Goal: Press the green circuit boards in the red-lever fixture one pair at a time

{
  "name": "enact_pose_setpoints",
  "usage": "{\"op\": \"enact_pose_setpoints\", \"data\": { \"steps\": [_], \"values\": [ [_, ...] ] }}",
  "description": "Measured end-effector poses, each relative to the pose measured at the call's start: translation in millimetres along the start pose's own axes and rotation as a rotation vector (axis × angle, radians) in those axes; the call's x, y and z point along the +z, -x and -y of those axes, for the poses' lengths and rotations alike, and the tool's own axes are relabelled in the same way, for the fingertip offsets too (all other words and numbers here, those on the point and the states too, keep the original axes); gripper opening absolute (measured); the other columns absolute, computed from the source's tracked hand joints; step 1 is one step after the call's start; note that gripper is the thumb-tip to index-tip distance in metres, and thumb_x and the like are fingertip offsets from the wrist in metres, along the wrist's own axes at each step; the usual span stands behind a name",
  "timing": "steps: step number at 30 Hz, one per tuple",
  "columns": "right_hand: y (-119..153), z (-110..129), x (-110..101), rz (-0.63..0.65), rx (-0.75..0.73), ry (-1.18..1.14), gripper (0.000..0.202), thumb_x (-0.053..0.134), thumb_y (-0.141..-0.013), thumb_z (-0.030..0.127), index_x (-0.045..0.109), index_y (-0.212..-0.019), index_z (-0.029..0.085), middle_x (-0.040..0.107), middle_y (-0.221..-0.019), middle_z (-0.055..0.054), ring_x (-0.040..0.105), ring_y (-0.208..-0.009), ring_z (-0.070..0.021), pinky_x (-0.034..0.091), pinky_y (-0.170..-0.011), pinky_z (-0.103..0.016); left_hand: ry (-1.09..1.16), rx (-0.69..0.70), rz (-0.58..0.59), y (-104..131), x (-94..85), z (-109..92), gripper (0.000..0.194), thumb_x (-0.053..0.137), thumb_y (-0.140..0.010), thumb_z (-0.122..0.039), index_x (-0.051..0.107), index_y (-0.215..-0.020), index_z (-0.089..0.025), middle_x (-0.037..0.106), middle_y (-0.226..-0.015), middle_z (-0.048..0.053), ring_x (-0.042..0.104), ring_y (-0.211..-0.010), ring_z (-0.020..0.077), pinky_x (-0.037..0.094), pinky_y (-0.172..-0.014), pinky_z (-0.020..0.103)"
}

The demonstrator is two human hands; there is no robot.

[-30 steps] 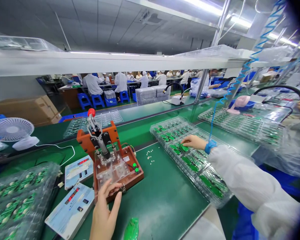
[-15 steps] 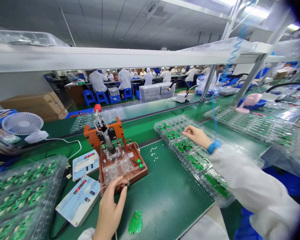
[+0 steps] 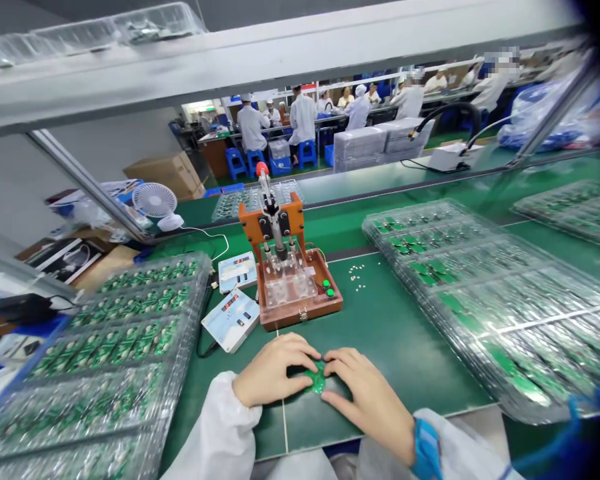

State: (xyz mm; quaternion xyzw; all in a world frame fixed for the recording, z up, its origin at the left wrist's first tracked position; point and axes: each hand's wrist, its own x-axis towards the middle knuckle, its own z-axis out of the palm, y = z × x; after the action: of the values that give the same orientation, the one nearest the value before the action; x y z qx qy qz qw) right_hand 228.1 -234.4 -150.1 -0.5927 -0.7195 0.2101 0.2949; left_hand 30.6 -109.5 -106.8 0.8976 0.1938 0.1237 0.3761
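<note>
Both my hands meet over a small green circuit board (image 3: 318, 379) low on the green work mat. My left hand (image 3: 283, 370) pinches the board's left side between thumb and fingers. On its other side, my right hand (image 3: 363, 387) has thumb and fingertips at the right edge; a blue band circles that wrist. Just beyond stands a test fixture (image 3: 300, 312) with a brown base, orange uprights, a red-knobbed lever and a clear plate. Two white meter boxes (image 3: 233, 320) with red digits lie left of it.
A clear tray of boards (image 3: 115, 333) lies at left, and another stacked tray (image 3: 445, 280) at right. Small white bits (image 3: 357, 277) are scattered right of the fixture. A white fan (image 3: 155, 200) stands at the back left. Overhead runs a white shelf (image 3: 280, 67); people sit beyond.
My right hand has come back from the right tray to the board. My left hand has left the fixture's front edge and now holds the board too. The view has turned.
</note>
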Motion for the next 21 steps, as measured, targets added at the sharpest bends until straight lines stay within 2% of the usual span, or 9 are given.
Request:
{"op": "enact_pose_setpoints", "data": {
  "steps": [4,9,15,18,21],
  "values": [
    [-3,1,14,-0.021,0.004,0.054,0.024,0.079,-0.087,0.033,0.065,-0.105,0.025,0.070,-0.126,-0.008,0.063,-0.118,-0.0292,0.053,-0.096,-0.046,-0.005,-0.050,0.054,13,2.1,3,0.023,0.072,-0.086,-0.022,0.081,-0.104,-0.033,0.075,-0.122,0.004,0.065,-0.119,0.0273,0.051,-0.106,0.047],
    [-9,2,12,0.030,-0.026,0.029,0.023,0.079,-0.088,0.029,0.064,-0.104,0.025,0.073,-0.118,-0.005,0.065,-0.111,-0.0277,0.054,-0.092,-0.045,-0.028,-0.039,0.029,15,7.0,8,0.024,0.074,-0.084,-0.016,0.080,-0.099,-0.034,0.075,-0.121,0.000,0.067,-0.115,0.0246,0.052,-0.103,0.042],
    [-8,0,12,0.059,0.054,-0.071,0.032,0.081,-0.083,0.017,0.063,-0.108,0.025,0.072,-0.114,-0.004,0.065,-0.110,-0.0266,0.054,-0.095,-0.044,-0.054,-0.059,0.037,14,9.3,3,0.025,0.080,-0.080,-0.017,0.080,-0.100,-0.032,0.073,-0.120,0.001,0.066,-0.112,0.0254,0.052,-0.099,0.040],
    [-15,-2,-3,0.088,0.074,-0.136,0.033,0.081,-0.081,0.016,0.063,-0.106,0.026,0.071,-0.110,-0.003,0.067,-0.107,-0.0244,0.056,-0.094,-0.040,-0.012,-0.060,0.008,16,-1.4,-2,0.028,0.081,-0.081,-0.021,0.078,-0.106,-0.032,0.072,-0.118,0.003,0.065,-0.111,0.0247,0.052,-0.099,0.039],
    [-42,-7,-32,0.034,-0.029,-0.144,0.028,0.078,-0.085,0.020,0.063,-0.108,0.026,0.071,-0.115,-0.004,0.066,-0.111,-0.0236,0.054,-0.098,-0.039,0.016,-0.052,-0.124,13,-25.8,-1,0.024,0.079,-0.085,-0.027,0.077,-0.109,-0.031,0.070,-0.120,0.005,0.063,-0.115,0.0239,0.049,-0.105,0.039]
  ]
}}
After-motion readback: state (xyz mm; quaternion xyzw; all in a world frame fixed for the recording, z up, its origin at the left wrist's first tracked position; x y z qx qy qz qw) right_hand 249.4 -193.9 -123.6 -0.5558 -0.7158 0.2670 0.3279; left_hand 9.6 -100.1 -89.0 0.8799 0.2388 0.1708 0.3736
